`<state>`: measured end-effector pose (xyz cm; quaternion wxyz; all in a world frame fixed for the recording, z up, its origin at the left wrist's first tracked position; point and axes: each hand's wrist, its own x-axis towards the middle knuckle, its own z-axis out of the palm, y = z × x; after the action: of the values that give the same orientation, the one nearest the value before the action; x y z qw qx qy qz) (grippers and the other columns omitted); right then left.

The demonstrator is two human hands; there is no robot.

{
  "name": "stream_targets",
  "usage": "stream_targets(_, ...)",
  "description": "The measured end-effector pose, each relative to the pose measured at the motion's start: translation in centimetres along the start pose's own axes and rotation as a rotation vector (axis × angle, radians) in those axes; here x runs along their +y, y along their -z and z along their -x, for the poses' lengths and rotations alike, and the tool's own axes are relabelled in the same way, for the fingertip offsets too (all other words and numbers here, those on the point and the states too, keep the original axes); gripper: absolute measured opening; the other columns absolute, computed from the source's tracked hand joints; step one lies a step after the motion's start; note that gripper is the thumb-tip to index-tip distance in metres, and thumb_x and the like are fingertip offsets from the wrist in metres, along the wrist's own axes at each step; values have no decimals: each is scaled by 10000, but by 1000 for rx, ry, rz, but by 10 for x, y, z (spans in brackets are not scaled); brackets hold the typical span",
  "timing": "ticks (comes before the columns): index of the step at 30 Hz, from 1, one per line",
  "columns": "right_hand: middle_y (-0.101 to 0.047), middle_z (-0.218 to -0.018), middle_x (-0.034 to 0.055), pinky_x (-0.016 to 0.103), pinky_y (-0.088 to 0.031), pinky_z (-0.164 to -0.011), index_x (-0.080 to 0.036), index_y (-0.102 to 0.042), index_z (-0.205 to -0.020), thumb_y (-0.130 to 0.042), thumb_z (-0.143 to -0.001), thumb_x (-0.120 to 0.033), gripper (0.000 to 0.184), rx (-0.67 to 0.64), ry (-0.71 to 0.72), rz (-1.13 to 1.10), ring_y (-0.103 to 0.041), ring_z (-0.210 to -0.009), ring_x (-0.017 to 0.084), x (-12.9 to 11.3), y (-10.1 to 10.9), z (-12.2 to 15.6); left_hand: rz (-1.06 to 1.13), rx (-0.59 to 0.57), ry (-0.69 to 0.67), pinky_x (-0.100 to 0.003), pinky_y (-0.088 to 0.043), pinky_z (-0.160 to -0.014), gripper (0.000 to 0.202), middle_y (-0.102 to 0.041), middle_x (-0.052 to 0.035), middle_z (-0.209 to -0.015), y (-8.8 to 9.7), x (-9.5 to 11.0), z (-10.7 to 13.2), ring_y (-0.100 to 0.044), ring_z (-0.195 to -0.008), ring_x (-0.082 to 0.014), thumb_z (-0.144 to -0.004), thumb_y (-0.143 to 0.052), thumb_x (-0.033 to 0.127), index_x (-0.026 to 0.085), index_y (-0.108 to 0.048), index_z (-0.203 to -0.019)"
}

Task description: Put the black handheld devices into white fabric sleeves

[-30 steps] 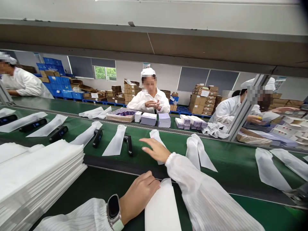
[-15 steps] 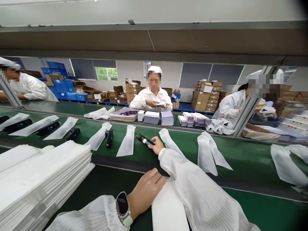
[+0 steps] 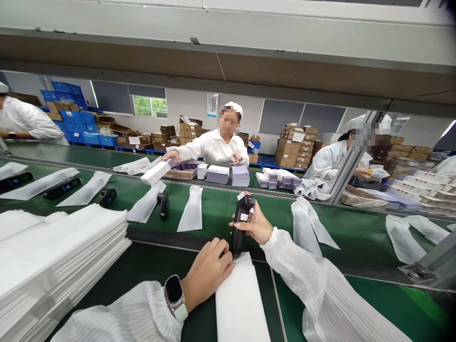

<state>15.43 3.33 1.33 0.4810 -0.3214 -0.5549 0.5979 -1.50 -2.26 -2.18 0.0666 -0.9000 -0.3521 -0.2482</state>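
My right hand [image 3: 257, 224] grips a black handheld device [image 3: 240, 224] and holds it nearly upright, its lower end at the top edge of a white foam pouch [image 3: 240, 300]. My left hand [image 3: 207, 272] rests on that pouch's top left corner, fingers curled and pinching its mouth. The pouch lies flat on the green table in front of me. Behind it runs the green conveyor belt [image 3: 221, 209] carrying more black devices [image 3: 163, 204] paired with white pouches [image 3: 193, 209].
A tall stack of white foam pouches [image 3: 53, 256] stands at my left. Across the belt a person in white [image 3: 217, 145] holds out a white box [image 3: 156, 172]; small boxes [image 3: 242, 175] lie before them. Other workers sit far left and right. A metal post [image 3: 351, 161] rises right.
My right hand reached onto the belt, picked up a black device and brought it back to the pouch mouth. The person opposite has stretched an arm out with a white box.
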Motion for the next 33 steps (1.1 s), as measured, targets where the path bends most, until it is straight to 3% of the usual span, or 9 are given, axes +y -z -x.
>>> stream_targets(8, -530, -717, -9, 293, -468, -481, -294, -284, -1064, -576, -653, -433, 522, 12, -89, 87, -588, -591, 175, 2, -6, -1, 367, -5, 208, -295, -378, -703, 146, -430, -21, -798, 12, 6, -6, -412, -798, -164, -750, -494, 262, 173, -503, -635)
stream_targets(12, -446, -504, -57, 183, -353, -380, -210, -423, -866, -590, -627, -463, 386, -58, -36, 185, -440, -397, 76, 5, -5, -3, 593, 45, 398, -268, -377, -668, 229, -395, -15, -785, 31, 8, -22, -421, -802, -161, -768, -455, 352, 180, -503, -626)
stream_targets(16, -505, -597, 0, 223, -400, -544, -130, -525, -680, -486, -628, -593, 467, -350, -83, 115, -487, -545, 88, 5, -2, 2, 687, 94, 468, -240, -352, -590, 275, -358, -8, -786, 53, 4, -37, -423, -737, -143, -744, -473, 411, 174, -501, -607)
stream_targets(18, -537, -634, 21, 245, -399, -604, -102, -565, -670, -555, -585, -561, 467, -545, -147, 142, -511, -606, 110, 1, -1, 6, 706, 99, 470, -246, -349, -625, 276, -366, -6, -796, 59, 2, -41, -425, -754, -146, -734, -487, 416, 175, -501, -600)
stream_targets(20, -534, -581, 8, 235, -387, -562, -92, -578, -645, -654, -538, -452, 384, -613, -182, 193, -499, -550, 101, -4, 1, 7, 709, 132, 480, -256, -343, -669, 227, -395, -9, -835, 58, 1, -40, -424, -793, -155, -743, -478, 413, 196, -516, -688)
stream_targets(23, -489, -488, -20, 204, -344, -461, -105, -533, -548, -672, -520, -429, 353, -339, -102, 171, -433, -432, 66, -15, 18, -5, 688, 157, 528, -268, -339, -701, 241, -422, -17, -905, 42, -3, -32, -416, -836, -162, -763, -440, 417, 238, -466, -922)
stream_targets(26, -510, -544, -7, 223, -367, -484, -129, -527, -629, -610, -571, -486, 371, 65, 39, 212, -454, -464, 85, -24, 55, -27, 710, -120, 532, -276, -352, -721, 313, -441, -24, -866, 22, -11, -20, -425, -846, -173, -709, -493, 452, 206, -470, -901)
stream_targets(29, -518, -585, 16, 264, -388, -530, -140, -525, -682, -459, -685, -509, 374, 417, 145, 526, -489, -537, 134, -18, 97, -48, 718, -433, 508, -280, -368, -699, 364, -458, -28, -848, 14, -18, -15, -439, -834, -186, -627, -559, 484, 184, -513, -829)
stream_targets(33, -535, -670, 82, 356, -372, -691, -120, -544, -671, -474, -686, -414, 303, 644, 193, 760, -513, -758, 248, 5, 125, -62, 676, -571, 456, -247, -351, -600, 289, -491, -19, -801, 18, -22, -19, -455, -769, -176, -610, -578, 427, 182, -566, -762)
